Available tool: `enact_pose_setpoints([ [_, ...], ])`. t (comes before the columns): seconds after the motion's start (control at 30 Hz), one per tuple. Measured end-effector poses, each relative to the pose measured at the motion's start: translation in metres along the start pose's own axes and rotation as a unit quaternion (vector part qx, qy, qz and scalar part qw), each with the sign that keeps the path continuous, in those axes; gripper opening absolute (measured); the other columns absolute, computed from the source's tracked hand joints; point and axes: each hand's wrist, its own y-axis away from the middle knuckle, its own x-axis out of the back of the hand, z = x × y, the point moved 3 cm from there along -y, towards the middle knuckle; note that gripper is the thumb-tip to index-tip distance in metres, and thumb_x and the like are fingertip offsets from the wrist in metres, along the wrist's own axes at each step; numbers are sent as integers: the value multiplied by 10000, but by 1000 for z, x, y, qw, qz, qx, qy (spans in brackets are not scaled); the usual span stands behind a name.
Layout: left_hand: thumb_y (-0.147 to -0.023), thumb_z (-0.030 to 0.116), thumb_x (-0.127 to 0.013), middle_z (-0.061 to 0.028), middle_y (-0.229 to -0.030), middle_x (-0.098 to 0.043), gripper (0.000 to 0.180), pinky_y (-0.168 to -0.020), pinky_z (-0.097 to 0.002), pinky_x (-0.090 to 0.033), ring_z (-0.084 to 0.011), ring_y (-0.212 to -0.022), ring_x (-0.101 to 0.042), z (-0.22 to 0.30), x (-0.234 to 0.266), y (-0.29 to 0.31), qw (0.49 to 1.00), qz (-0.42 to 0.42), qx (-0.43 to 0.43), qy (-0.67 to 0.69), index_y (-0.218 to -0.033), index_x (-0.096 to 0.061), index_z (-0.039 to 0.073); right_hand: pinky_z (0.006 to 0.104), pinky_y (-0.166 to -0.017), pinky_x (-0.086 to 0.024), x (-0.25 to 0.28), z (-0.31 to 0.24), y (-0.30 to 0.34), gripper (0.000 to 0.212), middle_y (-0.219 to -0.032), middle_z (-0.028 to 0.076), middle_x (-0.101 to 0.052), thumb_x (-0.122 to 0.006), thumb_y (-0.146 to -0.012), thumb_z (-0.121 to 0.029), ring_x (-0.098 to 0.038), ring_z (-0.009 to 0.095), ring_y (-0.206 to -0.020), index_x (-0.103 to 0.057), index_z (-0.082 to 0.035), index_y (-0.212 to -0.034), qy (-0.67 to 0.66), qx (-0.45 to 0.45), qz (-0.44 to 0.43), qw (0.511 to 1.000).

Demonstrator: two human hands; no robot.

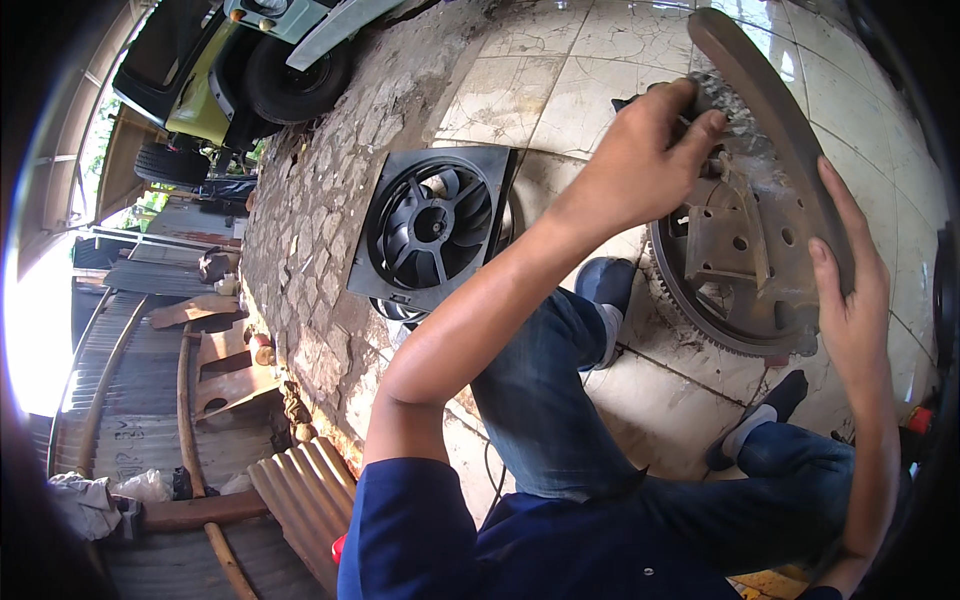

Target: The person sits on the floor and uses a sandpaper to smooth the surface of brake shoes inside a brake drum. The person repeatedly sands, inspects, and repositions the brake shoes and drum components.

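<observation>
My right hand (855,300) grips the outer side of a large brake shoe (800,130), with a long curved brown lining and a rusty metal web with holes. The shoe is held up on edge in front of me. My left hand (650,150) is closed at the far part of the shoe, its fingers curled round something dark and mostly hidden. Grey, rough material shows just beyond those fingertips, against the shoe. Behind and below the shoe, a round toothed flywheel (668,285) is partly covered by it.
A black radiator fan (432,225) in a square shroud lies to the left, near the edge between tiles (560,100) and rough stone paving (310,210). A vehicle's wheel (295,82) stands at the far left. Corrugated metal sheets (130,365) and wooden poles lie at the left. My shoes are on the tiles.
</observation>
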Motion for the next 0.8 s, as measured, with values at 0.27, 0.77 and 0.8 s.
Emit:
enact_pose_setpoints([
  [0.27,-998,198,-560,-119,-782,-659,250,-642,-310,-505,-148,-716,-650,-47,45,39,987,153,33,-39,-1017,-569,-51,404,-1029,-430,-50,-42,-48,516,-1392,153,-542,-522,-956,-52,-562,325,-1237,-438,-145,-1457,-164,-21,-111,980],
  [0.77,-1003,155,-534,-112,-724,-637,220,-600,-282,-491,-142,-639,-616,-52,43,48,983,175,0,-61,-910,-547,-44,393,-964,-476,-60,-33,-44,496,-1344,136,-582,-539,-959,-71,-606,322,-1174,-462,-162,-1440,-145,49,-85,984],
  [0.8,-1002,161,-539,-110,-727,-639,226,-598,-284,-490,-137,-641,-615,-47,41,46,983,175,15,-57,-902,-544,-42,393,-967,-477,-60,-30,-45,496,-1340,136,-584,-541,-958,-71,-602,328,-1181,-463,-162,-1439,-150,56,-65,985],
])
